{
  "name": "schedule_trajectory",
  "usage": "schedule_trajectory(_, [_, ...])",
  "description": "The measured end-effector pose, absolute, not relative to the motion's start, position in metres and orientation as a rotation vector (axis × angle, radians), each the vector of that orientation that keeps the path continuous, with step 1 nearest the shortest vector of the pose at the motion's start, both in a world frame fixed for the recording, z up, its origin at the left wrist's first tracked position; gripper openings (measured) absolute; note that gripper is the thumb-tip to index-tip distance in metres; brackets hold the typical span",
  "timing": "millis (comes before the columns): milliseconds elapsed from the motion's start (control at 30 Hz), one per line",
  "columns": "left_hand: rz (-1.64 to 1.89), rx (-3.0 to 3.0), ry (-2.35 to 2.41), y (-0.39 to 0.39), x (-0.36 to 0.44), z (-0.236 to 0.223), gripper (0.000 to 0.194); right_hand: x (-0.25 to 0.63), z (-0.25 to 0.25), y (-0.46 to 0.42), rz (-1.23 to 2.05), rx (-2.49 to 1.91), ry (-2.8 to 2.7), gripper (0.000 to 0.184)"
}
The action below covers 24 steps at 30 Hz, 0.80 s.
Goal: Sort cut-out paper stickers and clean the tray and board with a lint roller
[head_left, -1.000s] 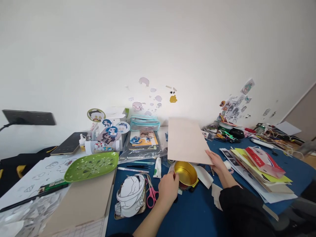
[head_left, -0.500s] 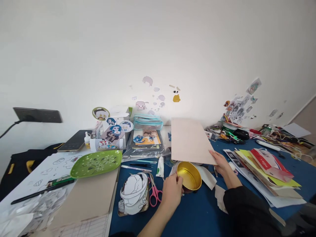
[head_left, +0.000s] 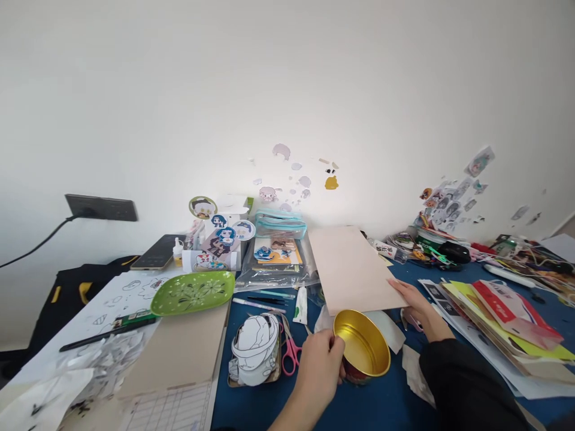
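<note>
My left hand [head_left: 321,366] is closed on the rim of a round tin [head_left: 362,344] with a shiny gold inside, its mouth tipped up toward me. My right hand [head_left: 420,308] grips the lower right corner of a beige cardboard sheet [head_left: 353,269], thumb hidden from view. The sheet leans toward the wall behind the tin, its lower edge just above the tin's far rim. White paper scraps [head_left: 387,331] lie partly under the sheet and beside the tin. Pink-handled scissors [head_left: 291,353] rest left of my left hand, next to a tray of paper cutouts [head_left: 256,350].
A green patterned plate [head_left: 193,293] sits on cardboard and paper at left. Pens [head_left: 260,302] and a white tube [head_left: 300,305] lie behind the scissors. Stacked papers with a red packet [head_left: 516,314] stand at right. Clutter and cables [head_left: 530,263] line the back right.
The cardboard sheet has tilted back and dropped lower. The tin has come slightly nearer to me in my left hand. The whole view has shifted, so things appear farther right.
</note>
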<state>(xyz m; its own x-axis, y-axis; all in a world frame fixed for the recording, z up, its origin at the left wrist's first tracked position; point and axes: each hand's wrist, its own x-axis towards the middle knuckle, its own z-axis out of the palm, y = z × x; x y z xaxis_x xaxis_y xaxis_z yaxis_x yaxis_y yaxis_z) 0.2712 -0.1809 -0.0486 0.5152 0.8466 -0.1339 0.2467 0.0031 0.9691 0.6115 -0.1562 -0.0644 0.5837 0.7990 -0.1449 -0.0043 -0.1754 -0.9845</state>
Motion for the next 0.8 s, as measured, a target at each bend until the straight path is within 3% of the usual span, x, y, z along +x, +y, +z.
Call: schedule_trajectory(800, [0.537, 1.423, 0.968, -0.183, 0.268, -0.048, 0.022, 0.592, -0.074, -0.139, 0.97, -1.58, -0.678, 0.023])
